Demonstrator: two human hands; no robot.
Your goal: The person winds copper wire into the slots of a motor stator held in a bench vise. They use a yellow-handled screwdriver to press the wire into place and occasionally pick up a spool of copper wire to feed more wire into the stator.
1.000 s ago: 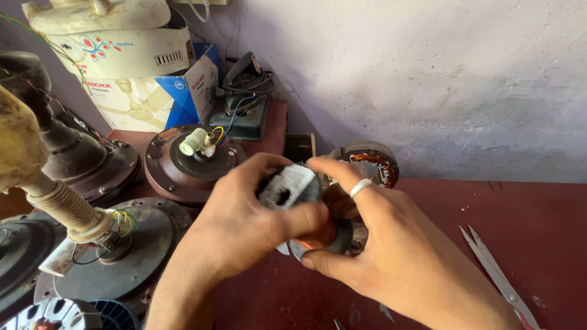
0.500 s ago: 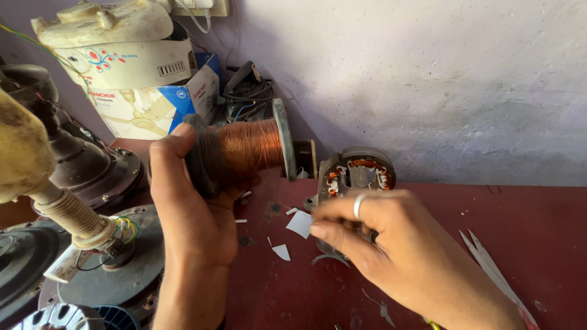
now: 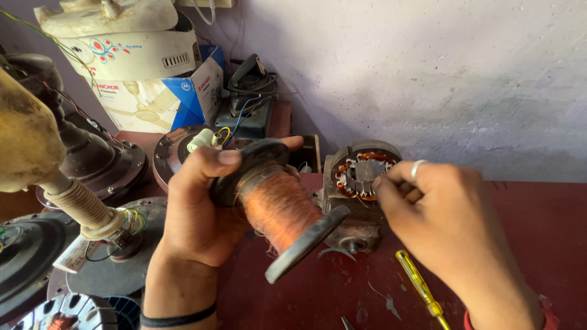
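- At the far left, dark round fan motor housings (image 3: 92, 162) are seen stacked and crowded together, with a ribbed cream-coloured stem (image 3: 79, 205) standing among them and yellow and green wires at its base.
- Behind them, a printed cardboard box (image 3: 183, 91) is set against the wall, with a cream plastic fan body (image 3: 122, 36) resting on top of it.
- The left hand (image 3: 202, 208) is closed around one black end flange of a spool of copper wire (image 3: 278, 208); the thumb is laid over the flange's rim and a fingertip shows past its far edge. A dark band is worn at the wrist.
- The spool is held clear above the red table (image 3: 532, 208), tilted, with its free flange pointing down and toward the camera, just in front of the stator.
- A motor stator (image 3: 361, 177) with copper windings in a grey metal frame is stood on the table just beyond the spool, close to the wall.
- The right hand (image 3: 446, 226) is held at the stator's face, the fingers curled in and pinched together by the windings; whether a strand of wire is caught between them cannot be told. A ring is worn on one finger.
- A yellow-handled screwdriver (image 3: 419, 287) is laid on the table below the right hand, beside small scraps of paper.
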